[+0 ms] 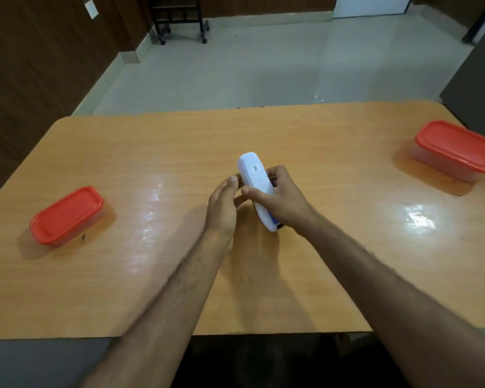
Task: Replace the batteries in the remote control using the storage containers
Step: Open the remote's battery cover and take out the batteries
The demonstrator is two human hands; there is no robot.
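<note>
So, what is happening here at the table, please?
A person sits at a wooden table and holds a white remote control above it, back side up. The right hand grips the remote's body, and the left hand touches its left edge with fairly straight fingers. Whether the battery cover is off yet cannot be told. Two containers with red lids stand closed and untouched: the left container and the right container. No batteries are visible.

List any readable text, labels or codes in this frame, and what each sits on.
No text can be read.
Remote control, gripped by the right hand: small square sticker, looks like a QR code, too blurred to read.
Red lids of left container and right container: no visible print.
</note>
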